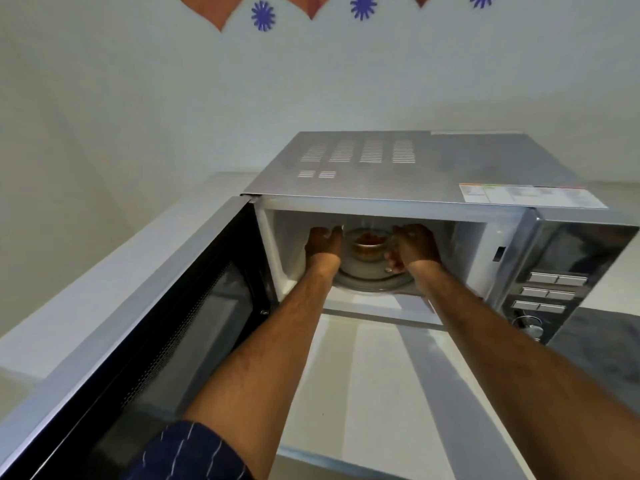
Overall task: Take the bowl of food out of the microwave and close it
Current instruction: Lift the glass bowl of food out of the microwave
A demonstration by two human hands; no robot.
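Note:
A silver microwave [398, 168] stands on a white counter with its door [166, 327] swung wide open to the left. Inside, a small glass bowl [367, 245] with orange-brown food sits on the glass turntable [367, 284]. Both my arms reach into the cavity. My left hand [323, 242] is at the bowl's left side and my right hand [412, 247] is at its right side, fingers curled toward the bowl. Whether the fingers press on the glass is hard to tell. The bowl looks to rest on the turntable.
The control panel [550, 292] with buttons and a knob is at the microwave's right. A white counter [363, 393] stretches in front, below the cavity. A pale wall with orange and blue decorations [263, 15] rises behind.

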